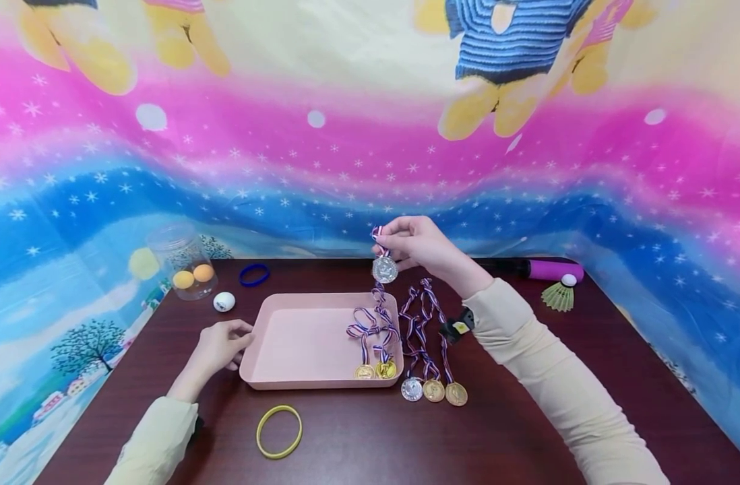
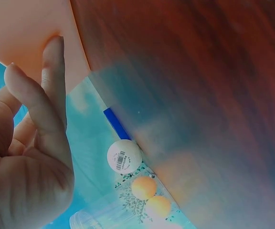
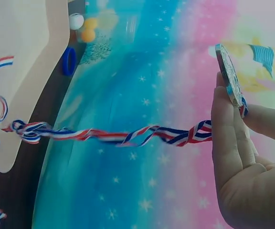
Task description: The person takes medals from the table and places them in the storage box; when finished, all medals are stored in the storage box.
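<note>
My right hand (image 1: pixel 415 242) pinches a silver medal (image 1: pixel 385 269) by its striped ribbon, above the far right corner of a pink tray (image 1: pixel 291 343). In the right wrist view the twisted red, white and blue ribbon (image 3: pixel 123 136) trails from the hand (image 3: pixel 252 162) toward the tray. My left hand (image 1: pixel 215 350) is at the tray's left side; in the left wrist view a fingertip touches the tray's wall (image 2: pixel 23 28). Two gold medals, one a gold medal (image 1: pixel 385 368) near the front wall, lie inside the tray's right end with their ribbons.
Right of the tray lie a silver medal (image 1: pixel 412 389) and gold medals (image 1: pixel 433 390). A yellow wristband (image 1: pixel 279 432) lies in front. Behind are a blue wristband (image 1: pixel 254 274), a white ball (image 1: pixel 224 302) and a clear jar (image 1: pixel 185 256) with orange balls. A shuttlecock (image 1: pixel 560 294) and purple-handled racket (image 1: pixel 555 271) lie right.
</note>
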### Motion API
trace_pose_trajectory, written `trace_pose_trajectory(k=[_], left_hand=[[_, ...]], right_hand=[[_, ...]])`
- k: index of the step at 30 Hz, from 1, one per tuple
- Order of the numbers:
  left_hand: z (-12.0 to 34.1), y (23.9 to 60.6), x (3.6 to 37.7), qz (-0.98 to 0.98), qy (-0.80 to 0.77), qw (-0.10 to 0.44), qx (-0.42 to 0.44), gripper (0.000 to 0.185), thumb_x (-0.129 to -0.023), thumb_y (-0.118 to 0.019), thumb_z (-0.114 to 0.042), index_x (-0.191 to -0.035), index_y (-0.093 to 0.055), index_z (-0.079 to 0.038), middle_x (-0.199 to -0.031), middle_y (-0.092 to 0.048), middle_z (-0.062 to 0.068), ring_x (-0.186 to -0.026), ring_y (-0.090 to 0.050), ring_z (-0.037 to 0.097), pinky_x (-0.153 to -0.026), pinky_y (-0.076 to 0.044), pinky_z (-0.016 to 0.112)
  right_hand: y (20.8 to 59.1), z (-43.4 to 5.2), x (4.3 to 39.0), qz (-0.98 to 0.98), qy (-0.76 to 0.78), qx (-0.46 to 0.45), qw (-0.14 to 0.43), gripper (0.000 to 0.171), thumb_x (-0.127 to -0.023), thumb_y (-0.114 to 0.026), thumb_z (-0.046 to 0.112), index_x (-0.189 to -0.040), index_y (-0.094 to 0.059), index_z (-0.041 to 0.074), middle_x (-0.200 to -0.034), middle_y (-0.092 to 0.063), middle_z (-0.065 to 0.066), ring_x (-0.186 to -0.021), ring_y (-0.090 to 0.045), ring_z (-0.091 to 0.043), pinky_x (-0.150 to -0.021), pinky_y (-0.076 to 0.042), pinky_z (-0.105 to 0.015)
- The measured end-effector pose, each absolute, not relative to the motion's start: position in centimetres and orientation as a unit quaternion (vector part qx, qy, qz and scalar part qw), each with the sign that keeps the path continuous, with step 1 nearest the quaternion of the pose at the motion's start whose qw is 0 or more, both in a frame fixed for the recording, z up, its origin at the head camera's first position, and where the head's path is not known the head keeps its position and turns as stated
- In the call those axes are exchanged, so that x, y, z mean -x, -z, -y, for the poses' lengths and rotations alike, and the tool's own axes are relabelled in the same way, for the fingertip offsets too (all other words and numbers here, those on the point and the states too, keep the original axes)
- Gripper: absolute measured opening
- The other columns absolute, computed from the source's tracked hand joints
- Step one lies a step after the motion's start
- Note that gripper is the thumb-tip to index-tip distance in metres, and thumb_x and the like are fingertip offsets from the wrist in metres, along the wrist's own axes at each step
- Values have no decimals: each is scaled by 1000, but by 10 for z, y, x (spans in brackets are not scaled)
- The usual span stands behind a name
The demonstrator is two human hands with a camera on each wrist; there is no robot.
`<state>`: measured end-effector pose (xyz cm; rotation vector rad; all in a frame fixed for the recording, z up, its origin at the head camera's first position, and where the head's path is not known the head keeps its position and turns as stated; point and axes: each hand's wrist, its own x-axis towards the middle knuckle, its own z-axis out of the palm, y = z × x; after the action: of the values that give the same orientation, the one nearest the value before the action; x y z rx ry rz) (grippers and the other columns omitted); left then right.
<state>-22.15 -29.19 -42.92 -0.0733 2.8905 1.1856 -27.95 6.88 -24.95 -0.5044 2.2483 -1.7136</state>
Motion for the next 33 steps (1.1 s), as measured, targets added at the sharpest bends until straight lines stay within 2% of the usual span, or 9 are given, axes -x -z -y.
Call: trace_pose_trajectory(k=[7,14,17,23,33], left_hand=[[292,430,222,-924,-381,5,24,26,-92,-58,-13,-112,-63,2,-76,-71,11,-53,-64,14,-46,-56,30],[292,430,222,-925,-380,5,24,26,-92,-58,-13,-112,-63,3,-76,-70,11,-52,-64,14,-45,-56,30],[292,430,222,-926,-378,5,25,26,-92,-58,-13,-113,-63,3,-76,-70,11,-52,-64,13,-45,-55,30],[293,431,222,-925,-379,6,23,26,-93,-58,-13,-113,-63,3,-75,-70,11,-52,-64,14,-46,-55,30],[292,430,221,-925,-379,5,24,26,-92,-59,-13,-112,-63,3,-74,-70,10,-52,-64,14,-46,-55,30]], right_hand=[[269,-47,286,-780,593,138,142,11,-93,-61,9,-99,-59,0,-90,-72,-9,-65,-65,-13,-64,-60,-32],[317,-33,280,-791,587,97,144,10,-91,-63,9,-96,-59,0,-101,-70,-21,-58,-61,-10,-58,-59,-29],[338,-29,275,-793,586,89,142,9,-91,-63,7,-94,-59,0,-100,-69,-24,-58,-60,-10,-59,-60,-31],[371,-22,265,-798,575,95,151,6,-91,-61,5,-89,-58,-1,-91,-72,-19,-57,-60,-11,-63,-60,-41],[404,-13,249,-787,580,92,188,10,-91,-57,0,-82,-52,2,-89,-71,-22,-54,-58,-9,-53,-58,-28]])
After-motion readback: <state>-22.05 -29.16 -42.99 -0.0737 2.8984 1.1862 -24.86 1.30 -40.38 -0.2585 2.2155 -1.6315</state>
